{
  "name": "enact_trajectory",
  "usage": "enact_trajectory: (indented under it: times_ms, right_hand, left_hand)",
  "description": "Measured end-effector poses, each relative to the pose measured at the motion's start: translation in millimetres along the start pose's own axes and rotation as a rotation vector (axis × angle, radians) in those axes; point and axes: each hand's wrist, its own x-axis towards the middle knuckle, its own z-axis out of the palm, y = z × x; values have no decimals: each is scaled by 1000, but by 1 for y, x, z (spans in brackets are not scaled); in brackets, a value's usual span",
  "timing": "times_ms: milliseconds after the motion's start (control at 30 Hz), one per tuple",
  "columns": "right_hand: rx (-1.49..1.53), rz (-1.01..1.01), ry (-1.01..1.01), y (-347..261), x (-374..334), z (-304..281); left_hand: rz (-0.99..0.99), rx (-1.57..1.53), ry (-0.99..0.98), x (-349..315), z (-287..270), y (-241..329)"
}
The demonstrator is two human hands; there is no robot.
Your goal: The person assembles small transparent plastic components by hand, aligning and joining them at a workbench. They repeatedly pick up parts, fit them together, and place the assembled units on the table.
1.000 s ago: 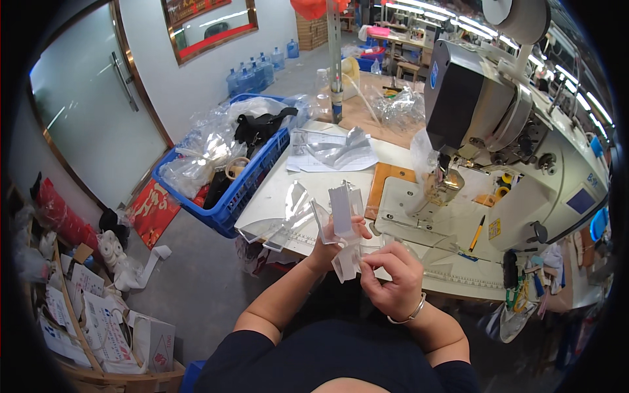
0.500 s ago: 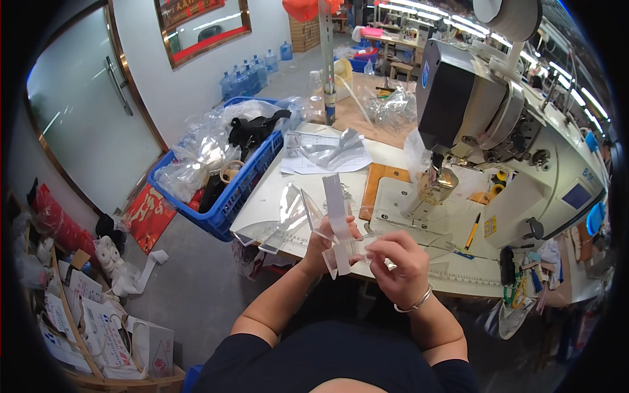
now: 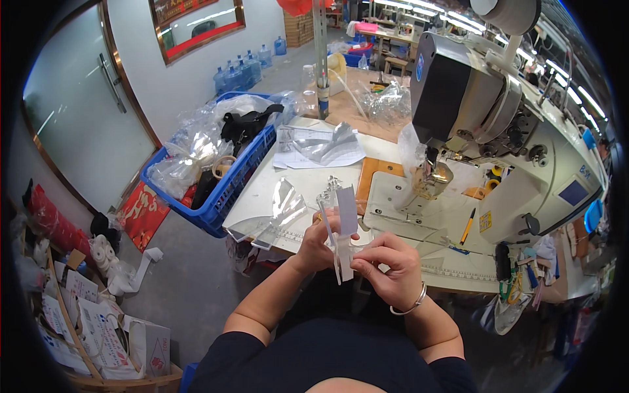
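Above the near edge of the sewing table, my left hand [image 3: 320, 242] is closed round a narrow piece of clear plastic with a white strip [image 3: 347, 213] running along it. The strip stands nearly upright. My right hand [image 3: 391, 263], with a bangle at the wrist, pinches a clear plastic edge beside the strip's lower part. Exactly what lies between its fingertips is partly hidden. Clear, pale-edged plastic pieces [image 3: 282, 213] lie on the table left of my hands. Small metallic-looking bits [image 3: 334, 187] show just beyond my left hand.
At the right stands a large sewing machine [image 3: 511, 131]; its needle area is beyond my right hand. An orange pen [image 3: 468, 226] and a blue-handled tool [image 3: 458, 249] lie near it. A blue crate [image 3: 219, 206] of plastic bags adjoins the table's left. Paper sheets [image 3: 308, 159] lie farther back.
The white strip has turned, showing more of its broad face at the top. My right hand has moved slightly left and down, its fingers closing on the plastic. The whole view has shifted slightly.
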Motion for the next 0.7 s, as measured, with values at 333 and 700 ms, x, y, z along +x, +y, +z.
enact_trajectory:
  times_ms: [333, 700]
  right_hand:
    - [7, 55, -19, 0, -4, 0]
    - [-22, -25, 1, -1, 0, -1]
  left_hand:
    - [33, 33, 9, 3, 2, -1]
    - [7, 22, -19, 6, 4, 2]
